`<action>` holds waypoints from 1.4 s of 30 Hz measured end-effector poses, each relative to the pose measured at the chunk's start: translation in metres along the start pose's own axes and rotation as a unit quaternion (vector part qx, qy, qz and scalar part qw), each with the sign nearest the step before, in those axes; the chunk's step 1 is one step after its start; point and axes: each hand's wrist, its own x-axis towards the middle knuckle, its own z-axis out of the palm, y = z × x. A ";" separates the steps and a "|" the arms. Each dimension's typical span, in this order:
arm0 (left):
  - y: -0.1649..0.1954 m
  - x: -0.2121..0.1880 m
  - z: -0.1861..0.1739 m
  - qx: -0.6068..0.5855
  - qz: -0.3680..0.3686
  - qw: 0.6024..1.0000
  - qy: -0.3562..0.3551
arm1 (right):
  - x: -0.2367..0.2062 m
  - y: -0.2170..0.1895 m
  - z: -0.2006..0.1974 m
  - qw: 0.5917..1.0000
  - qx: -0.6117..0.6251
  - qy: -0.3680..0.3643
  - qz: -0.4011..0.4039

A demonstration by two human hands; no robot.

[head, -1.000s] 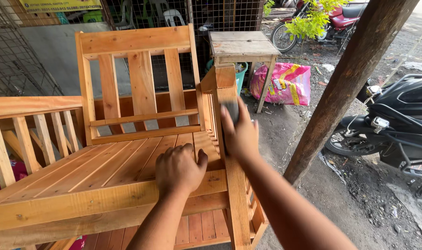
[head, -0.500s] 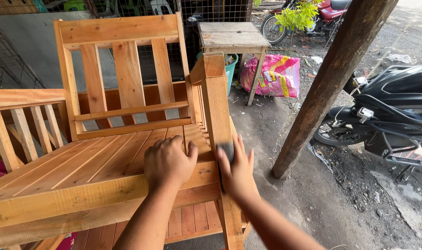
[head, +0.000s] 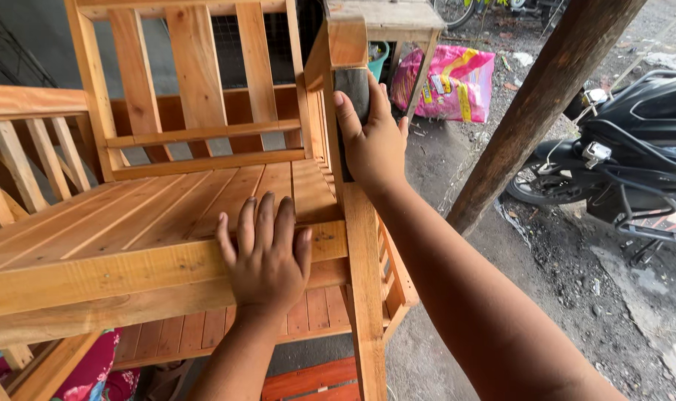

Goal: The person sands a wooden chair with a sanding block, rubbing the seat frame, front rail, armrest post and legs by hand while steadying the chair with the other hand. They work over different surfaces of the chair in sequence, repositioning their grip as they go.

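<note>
Head view shows my right hand [head: 371, 141] pressing a thin, pliable sanding pad [head: 353, 89] under its fingers against the stiff armrest [head: 360, 223], left hand [head: 266, 260] flat, holding nothing.

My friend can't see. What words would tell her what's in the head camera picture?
A person's right hand presses a dark sanding block against the upright armrest post of a wooden bench, while the left hand lies flat on the bench's front rail. A black motorbike stands on the right.
</note>
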 end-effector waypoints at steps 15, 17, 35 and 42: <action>-0.006 -0.015 0.008 -0.003 0.014 1.000 -0.011 | -0.296 0.136 -0.014 0.999 -0.031 -0.030 -0.029; -0.007 -0.015 0.009 -0.002 0.018 1.000 -0.012 | -0.323 0.138 -0.017 0.998 -0.042 -0.044 0.013; -0.008 -0.016 0.013 -0.019 0.031 0.999 0.007 | -0.316 0.104 -0.013 0.994 -0.100 0.019 0.048; -0.007 -0.015 0.013 -0.014 0.030 0.999 0.026 | -0.249 0.097 0.000 0.992 -0.107 0.057 0.032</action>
